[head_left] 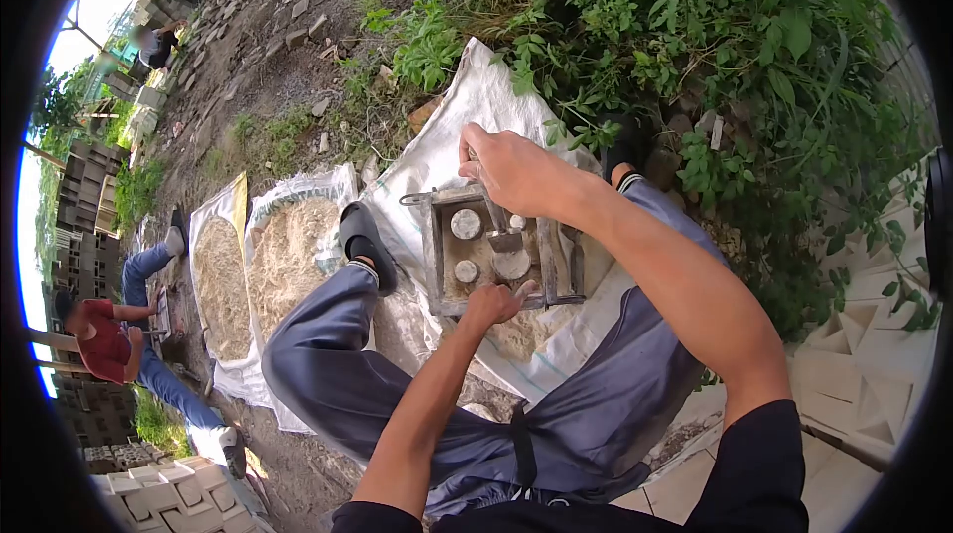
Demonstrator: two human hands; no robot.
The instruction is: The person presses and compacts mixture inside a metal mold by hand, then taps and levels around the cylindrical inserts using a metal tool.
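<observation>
Between my legs a box-shaped metal mould (434, 260) lies on a white woven sack (457, 126). Round grey plugs (465, 224) of different sizes stand inside it, with pale, sandy material around them. My right hand (501, 168) is closed around the handle of a small flat-bladed trowel (504, 239), whose blade points down into the mould among the plugs. At the mould's near rim is my left hand (488, 306), its fingers bent over the edge beside the largest plug (510, 265). Part of that hand's grip is hidden.
Two open sacks of sandy material (296, 253) lie left of my leg. Another person (107, 339) in a red shirt sits farther left; one more person (154, 45) is in the distance. Leafy plants (685, 57) grow beyond the sack. Pale blocks (854, 384) are stacked at right.
</observation>
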